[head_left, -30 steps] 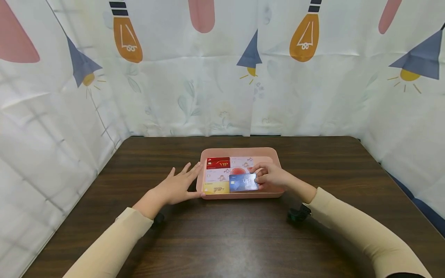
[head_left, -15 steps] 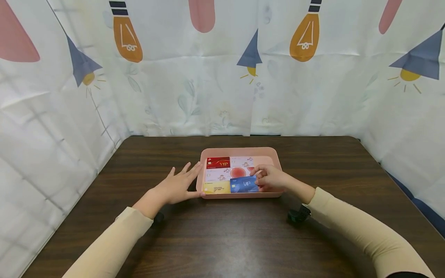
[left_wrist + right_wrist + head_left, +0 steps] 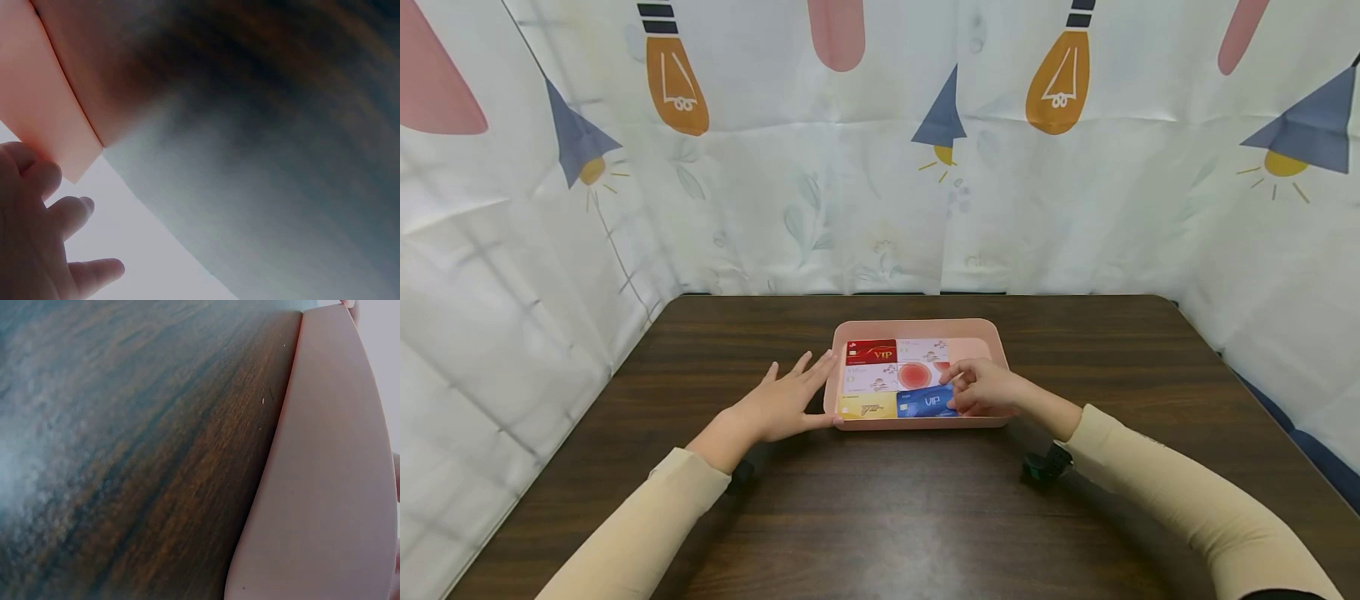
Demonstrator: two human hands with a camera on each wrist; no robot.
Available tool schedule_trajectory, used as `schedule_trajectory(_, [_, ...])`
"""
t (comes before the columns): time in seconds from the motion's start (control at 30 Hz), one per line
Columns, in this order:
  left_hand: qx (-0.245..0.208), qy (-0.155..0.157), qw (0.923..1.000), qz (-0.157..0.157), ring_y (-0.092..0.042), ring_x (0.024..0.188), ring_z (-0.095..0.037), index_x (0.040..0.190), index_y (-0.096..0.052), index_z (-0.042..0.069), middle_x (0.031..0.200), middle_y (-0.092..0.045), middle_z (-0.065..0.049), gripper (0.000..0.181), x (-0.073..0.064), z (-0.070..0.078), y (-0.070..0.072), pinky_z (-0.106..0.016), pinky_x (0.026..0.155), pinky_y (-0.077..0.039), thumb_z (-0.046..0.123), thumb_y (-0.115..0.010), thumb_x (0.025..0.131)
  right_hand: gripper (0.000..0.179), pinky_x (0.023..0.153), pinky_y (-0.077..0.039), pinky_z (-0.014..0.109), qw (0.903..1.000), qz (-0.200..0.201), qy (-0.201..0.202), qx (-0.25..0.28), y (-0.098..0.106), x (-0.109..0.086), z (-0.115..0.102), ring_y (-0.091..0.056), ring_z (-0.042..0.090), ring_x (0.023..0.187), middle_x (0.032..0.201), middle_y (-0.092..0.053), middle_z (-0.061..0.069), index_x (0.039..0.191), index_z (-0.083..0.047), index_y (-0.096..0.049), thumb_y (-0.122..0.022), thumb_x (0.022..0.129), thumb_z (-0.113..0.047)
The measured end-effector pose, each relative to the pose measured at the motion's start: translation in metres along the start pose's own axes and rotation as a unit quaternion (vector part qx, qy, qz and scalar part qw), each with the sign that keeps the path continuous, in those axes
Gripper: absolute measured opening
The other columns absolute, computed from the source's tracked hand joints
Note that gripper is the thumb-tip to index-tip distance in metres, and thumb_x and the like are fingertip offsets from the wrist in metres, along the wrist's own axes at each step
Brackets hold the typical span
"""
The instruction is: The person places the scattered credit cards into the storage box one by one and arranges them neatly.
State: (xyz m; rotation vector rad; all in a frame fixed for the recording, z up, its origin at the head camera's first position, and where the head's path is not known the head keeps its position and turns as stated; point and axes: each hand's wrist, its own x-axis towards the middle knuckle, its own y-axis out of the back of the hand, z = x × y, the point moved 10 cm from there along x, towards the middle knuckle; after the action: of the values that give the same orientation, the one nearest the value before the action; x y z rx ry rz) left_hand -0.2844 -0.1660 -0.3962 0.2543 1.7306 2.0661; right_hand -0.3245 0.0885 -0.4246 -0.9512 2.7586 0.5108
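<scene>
In the head view a pink tray (image 3: 917,423) holds two columns of cards. A blue VIP card (image 3: 921,402) lies at the front right of the group, with my right hand (image 3: 985,386) at its right edge, fingers bent and thumb on the card. Beside it is a yellow card (image 3: 867,406). Behind these are a white card (image 3: 868,379), a card with a pink-red circle (image 3: 914,375), a red VIP card (image 3: 870,352) and another white card (image 3: 922,348). My left hand (image 3: 781,404) spreads its fingers along the tray's left side, thumb at the front-left corner.
The tray stands on a dark wood-grain table (image 3: 880,517). A patterned white curtain (image 3: 880,208) hangs behind and at both sides. In the right wrist view the tray's outer wall (image 3: 319,469) blocks sight of the cards.
My right hand has lowered the blue card from a tilted position until it lies about flat beside the yellow card, uncovering the card with the circle. My left hand has stayed still.
</scene>
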Motion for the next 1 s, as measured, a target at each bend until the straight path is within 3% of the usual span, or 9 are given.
schedule_trajectory(0.23, [0.0,-0.003,1.0,0.003,-0.015,0.155,-0.039,0.166,-0.014,0.012,0.17,-0.019,-0.009,0.106,0.0,0.001,0.0,-0.076,0.113,-0.01,0.074,-0.057,0.091,0.045,0.059,-0.045,0.021,0.9936,0.004,0.044,-0.104,0.002,-0.002,-0.009,-0.053,0.015,0.066,0.087,-0.059,0.009,0.119,0.008,-0.061,-0.08,0.078,0.004])
schedule_trajectory(0.53, [-0.005,0.0,1.0,-0.004,-0.015,0.154,-0.039,0.166,-0.013,0.013,0.17,-0.018,-0.01,0.106,0.0,0.001,0.001,-0.075,0.114,-0.009,0.072,-0.059,0.091,0.041,0.058,-0.041,0.021,0.9828,0.005,0.048,-0.178,0.0,-0.004,-0.013,-0.05,0.013,0.064,0.09,-0.055,0.009,0.119,0.005,-0.062,-0.077,0.08,0.005])
schedule_trajectory(1.0, [-0.002,0.0,1.0,-0.002,-0.016,0.155,-0.038,0.167,-0.011,0.014,0.17,-0.017,-0.008,0.107,0.001,0.0,0.0,-0.075,0.114,-0.009,0.073,-0.058,0.091,0.035,0.061,-0.045,0.022,0.9451,0.016,0.093,-0.313,-0.005,-0.003,-0.026,-0.051,0.012,0.069,0.079,-0.056,0.0,0.111,-0.002,-0.066,-0.084,0.081,-0.002])
